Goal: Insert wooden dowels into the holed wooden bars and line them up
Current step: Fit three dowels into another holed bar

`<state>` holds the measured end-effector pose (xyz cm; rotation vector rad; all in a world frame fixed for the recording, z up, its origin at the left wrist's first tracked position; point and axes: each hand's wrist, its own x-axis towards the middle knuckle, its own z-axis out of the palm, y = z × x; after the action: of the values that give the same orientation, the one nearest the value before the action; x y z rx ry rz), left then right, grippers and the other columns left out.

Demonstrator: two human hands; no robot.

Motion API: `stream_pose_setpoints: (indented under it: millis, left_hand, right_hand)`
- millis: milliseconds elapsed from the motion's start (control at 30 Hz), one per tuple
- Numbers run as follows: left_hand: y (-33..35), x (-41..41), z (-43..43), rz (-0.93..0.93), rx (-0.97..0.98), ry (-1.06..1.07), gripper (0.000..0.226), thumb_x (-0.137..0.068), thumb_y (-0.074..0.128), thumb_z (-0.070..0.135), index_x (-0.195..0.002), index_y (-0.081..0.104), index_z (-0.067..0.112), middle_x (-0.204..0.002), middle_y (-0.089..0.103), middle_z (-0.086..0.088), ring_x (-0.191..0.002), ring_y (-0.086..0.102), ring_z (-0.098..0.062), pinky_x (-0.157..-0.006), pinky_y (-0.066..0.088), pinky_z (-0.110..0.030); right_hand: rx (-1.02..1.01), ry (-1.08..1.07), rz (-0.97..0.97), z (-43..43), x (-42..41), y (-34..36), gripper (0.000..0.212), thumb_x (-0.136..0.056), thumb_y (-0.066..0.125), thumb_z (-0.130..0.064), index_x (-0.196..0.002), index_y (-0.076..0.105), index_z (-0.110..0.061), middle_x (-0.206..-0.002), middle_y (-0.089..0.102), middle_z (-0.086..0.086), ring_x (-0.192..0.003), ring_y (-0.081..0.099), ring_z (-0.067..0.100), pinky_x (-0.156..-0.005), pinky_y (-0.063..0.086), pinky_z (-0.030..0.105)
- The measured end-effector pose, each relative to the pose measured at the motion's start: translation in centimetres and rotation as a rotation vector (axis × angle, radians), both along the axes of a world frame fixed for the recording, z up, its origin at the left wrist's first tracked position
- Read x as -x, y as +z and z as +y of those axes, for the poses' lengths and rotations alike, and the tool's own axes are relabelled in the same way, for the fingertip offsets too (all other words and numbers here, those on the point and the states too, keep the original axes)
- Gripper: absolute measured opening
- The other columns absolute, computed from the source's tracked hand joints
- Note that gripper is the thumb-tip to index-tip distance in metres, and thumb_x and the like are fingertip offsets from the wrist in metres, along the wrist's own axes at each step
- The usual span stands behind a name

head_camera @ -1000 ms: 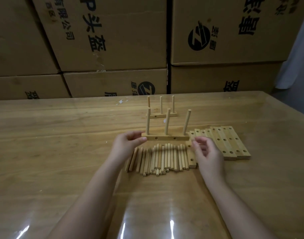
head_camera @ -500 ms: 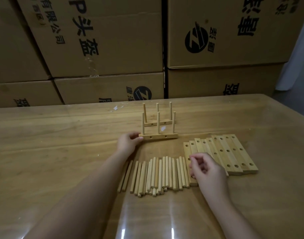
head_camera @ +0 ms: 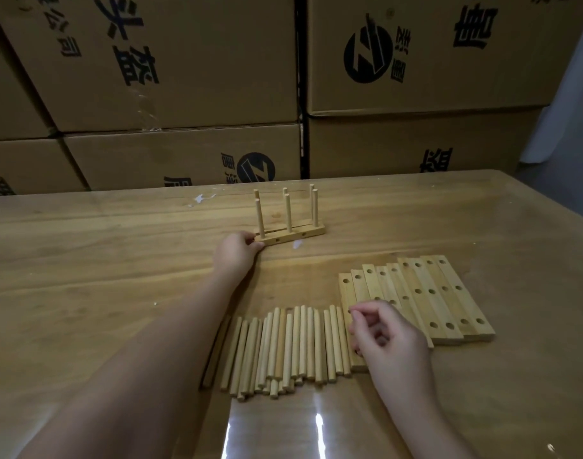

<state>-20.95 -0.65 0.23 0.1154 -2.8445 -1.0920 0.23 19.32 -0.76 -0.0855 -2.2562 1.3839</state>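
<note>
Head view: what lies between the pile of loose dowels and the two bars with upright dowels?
Only bare table, seen in the head view; the left hand holds the near bar by its end, beside that stretch.

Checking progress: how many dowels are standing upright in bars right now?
6. Three dowels stand in the front bar, whose end the left hand holds; three stand in the rear bar directly behind, partly hidden by the front row.
</note>
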Motion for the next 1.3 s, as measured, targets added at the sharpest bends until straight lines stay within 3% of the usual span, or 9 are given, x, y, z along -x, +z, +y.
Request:
stream_pose_setpoints:
  millis: [267, 367, 533, 700, 900, 1000, 1067, 1133, 1300]
  left_hand:
    - [-0.4, 1.3, 0.3, 0.041, 0.066, 0.049, 0.037, -0.092, 0.061, 0.03, -0.124, 0.062, 0.013, -0.116, 0.067, -0.006, -0.105, 0.06, -0.023, -0.085, 0.047, -0.033]
    - [-0.1, 2.2, 0.3, 0.023, 0.065, 0.073, 0.037, -0.092, 0.062, 0.031, -0.124, 0.061, 0.014, -0.114, 0.066, -0.006, -0.103, 0.06, -0.023, -0.08, 0.045, -0.031]
    - [0.4, 3.1, 0.1, -0.042, 0.056, 0.086, 0.046, -0.089, 0.064, 0.039, -0.126, 0.049, 0.018, -0.114, 0.063, -0.002, -0.101, 0.059, -0.021, -0.079, 0.05, -0.033]
    - [0.4, 3.9, 0.0, -0.059, 0.13, 0.038, 0.051, -0.089, 0.062, 0.043, -0.132, 0.05, 0.019, -0.122, 0.062, -0.004, -0.105, 0.06, -0.022, -0.083, 0.053, -0.034]
    - [0.3, 4.3, 0.1, -0.052, 0.223, 0.033, 0.042, -0.091, 0.059, 0.042, -0.124, 0.056, 0.015, -0.108, 0.064, -0.004, -0.091, 0.059, -0.019, -0.076, 0.053, -0.033]
    - [0.2, 4.2, 0.2, -0.034, 0.228, 0.046, 0.041, -0.091, 0.059, 0.04, -0.124, 0.057, 0.015, -0.107, 0.064, -0.004, -0.094, 0.06, -0.02, -0.078, 0.053, -0.032]
    - [0.3, 3.6, -0.1, -0.028, 0.163, 0.029, 0.046, -0.09, 0.062, 0.034, -0.132, 0.051, 0.018, -0.111, 0.064, -0.003, -0.098, 0.061, -0.02, -0.08, 0.052, -0.031]
    - [0.6, 2.2, -0.6, -0.029, 0.006, -0.007, 0.048, -0.091, 0.063, 0.027, -0.135, 0.047, 0.019, -0.101, 0.063, 0.0, -0.09, 0.062, -0.016, -0.077, 0.054, -0.03]
    - [1.8, -4.1, -1.0, -0.014, -0.371, -0.042, 0.034, -0.094, 0.057, 0.021, -0.128, 0.054, 0.019, -0.094, 0.063, -0.001, -0.082, 0.064, -0.016, -0.069, 0.056, -0.026]
  right_hand:
    - [0.034, 0.02, -0.005, -0.1, -0.2, 0.3, 0.018, -0.083, 0.063, -0.01, -0.085, 0.065, -0.027, -0.069, 0.063, -0.007, -0.064, 0.061, 0.008, -0.057, 0.053, 0.025]
    - [0.023, 0.03, -0.008, -0.1, -0.2, 0.3, 0.023, -0.082, 0.064, -0.006, -0.084, 0.064, -0.029, -0.068, 0.063, -0.007, -0.062, 0.06, 0.007, -0.055, 0.051, 0.02]
    - [0.01, 0.019, 0.011, -0.1, -0.2, 0.3, 0.025, -0.082, 0.065, -0.005, -0.083, 0.064, -0.03, -0.067, 0.063, -0.005, -0.062, 0.061, 0.009, -0.055, 0.052, 0.025]
    - [0.001, 0.024, -0.001, -0.1, -0.3, 0.5, 0.024, -0.082, 0.065, -0.007, -0.083, 0.063, -0.03, -0.066, 0.063, -0.007, -0.062, 0.061, 0.008, -0.055, 0.051, 0.025]
    - [-0.006, 0.021, -0.022, -0.2, -0.4, 0.6, 0.025, -0.083, 0.064, -0.01, -0.081, 0.062, -0.035, -0.066, 0.063, -0.006, -0.062, 0.06, 0.008, -0.056, 0.052, 0.027]
    - [-0.028, 0.023, -0.021, -0.1, -0.3, 0.5, 0.027, -0.082, 0.064, -0.01, -0.081, 0.06, -0.036, -0.066, 0.062, -0.007, -0.063, 0.06, 0.006, -0.056, 0.051, 0.023]
    - [-0.05, 0.022, -0.017, -0.2, -0.2, 0.4, 0.026, -0.082, 0.064, -0.01, -0.082, 0.061, -0.035, -0.065, 0.062, -0.008, -0.064, 0.059, 0.006, -0.055, 0.05, 0.019]
    - [-0.067, 0.019, -0.009, -0.2, -0.3, 0.4, 0.022, -0.082, 0.064, -0.01, -0.083, 0.063, -0.032, -0.065, 0.061, -0.009, -0.064, 0.059, 0.006, -0.054, 0.048, 0.016]
    - [-0.073, -0.023, -0.017, -0.2, -0.3, 0.5, 0.014, -0.084, 0.063, -0.014, -0.086, 0.065, -0.027, -0.069, 0.061, -0.012, -0.065, 0.058, 0.003, -0.056, 0.048, 0.015]
